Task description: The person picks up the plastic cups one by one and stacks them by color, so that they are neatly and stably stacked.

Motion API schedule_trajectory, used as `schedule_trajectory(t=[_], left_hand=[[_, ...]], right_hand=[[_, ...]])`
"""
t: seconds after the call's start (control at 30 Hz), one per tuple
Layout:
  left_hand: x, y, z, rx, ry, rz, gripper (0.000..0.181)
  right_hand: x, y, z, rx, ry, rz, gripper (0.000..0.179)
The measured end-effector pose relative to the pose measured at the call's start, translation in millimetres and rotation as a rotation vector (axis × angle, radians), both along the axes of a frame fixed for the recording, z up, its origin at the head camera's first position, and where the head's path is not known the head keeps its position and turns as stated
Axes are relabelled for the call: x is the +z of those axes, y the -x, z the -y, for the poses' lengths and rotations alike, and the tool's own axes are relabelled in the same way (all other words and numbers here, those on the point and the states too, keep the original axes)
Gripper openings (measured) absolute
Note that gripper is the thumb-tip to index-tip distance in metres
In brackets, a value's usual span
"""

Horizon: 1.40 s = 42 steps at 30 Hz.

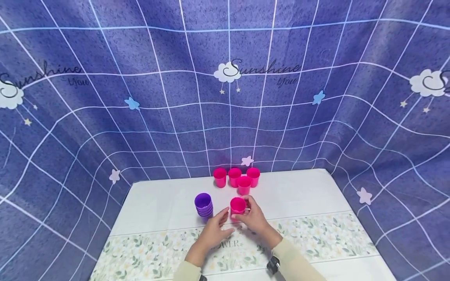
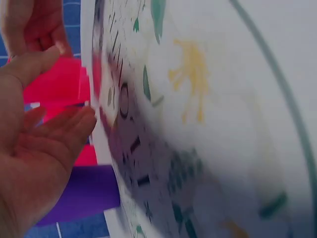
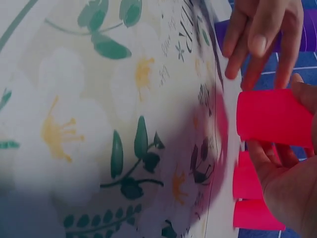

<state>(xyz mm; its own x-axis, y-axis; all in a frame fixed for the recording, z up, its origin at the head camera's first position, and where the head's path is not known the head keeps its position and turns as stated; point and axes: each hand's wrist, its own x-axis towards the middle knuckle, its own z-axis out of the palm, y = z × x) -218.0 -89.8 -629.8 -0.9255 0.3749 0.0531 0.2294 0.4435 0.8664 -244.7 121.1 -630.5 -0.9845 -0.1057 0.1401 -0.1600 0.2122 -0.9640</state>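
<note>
A pink cup (image 1: 238,204) stands near the middle of the table, its mouth facing up. My right hand (image 1: 256,219) grips it from the right, with the thumb on the near side and the fingers round the far side. Just left of that cup, my left hand (image 1: 213,231) is held with fingers spread and nothing in it; the right wrist view shows its fingertips close to the pink cup (image 3: 272,116). Beyond the left hand's fingers is a stack of purple cups (image 1: 203,203), nested with their rims showing one under another.
Several more pink cups stand behind the held one, among them a left one (image 1: 220,178), a right one (image 1: 254,177) and a nearer one (image 1: 244,185). A floral band (image 1: 151,249) crosses the white table (image 1: 154,203). Blue gridded curtain (image 1: 197,117) encloses the back and sides.
</note>
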Motion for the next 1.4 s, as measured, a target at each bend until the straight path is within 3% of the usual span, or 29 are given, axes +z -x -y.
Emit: schedule_trajectory(t=[0.17, 0.23, 0.47, 0.67, 0.83, 1.1, 1.23, 1.4], left_hand=[[-2.9, 7.2, -13.2, 0.086, 0.058, -0.055, 0.088], [-6.1, 11.8, -17.8, 0.110, 0.058, -0.090, 0.087], [-11.0, 21.4, -26.1, 0.164, 0.024, -0.113, 0.079], [-13.0, 20.4, -29.2, 0.199, 0.020, -0.120, 0.070], [-14.9, 19.2, -32.2, 0.233, 0.044, -0.104, 0.064], [-16.9, 19.1, -32.4, 0.245, 0.043, -0.060, 0.075], [-15.2, 19.4, -30.0, 0.256, 0.008, -0.041, 0.081], [-16.4, 19.1, -28.1, 0.263, 0.006, -0.044, 0.074]], right_hand=[[-2.2, -1.0, 5, 0.027, -0.052, -0.025, 0.070], [-1.5, -2.0, 7, 0.033, -0.057, -0.025, 0.070], [3.4, -5.2, 11, 0.055, -0.079, -0.049, 0.066], [7.3, -7.2, 6, 0.066, 0.040, -0.005, 0.057], [12.9, -3.2, -3, -0.036, 0.184, -0.034, 0.046], [14.9, 12.8, -11, -0.278, 0.126, -0.020, 0.035], [13.0, 24.1, -10, -0.328, 0.097, 0.005, 0.042], [7.0, 39.2, -8, -0.369, 0.056, 0.000, 0.061]])
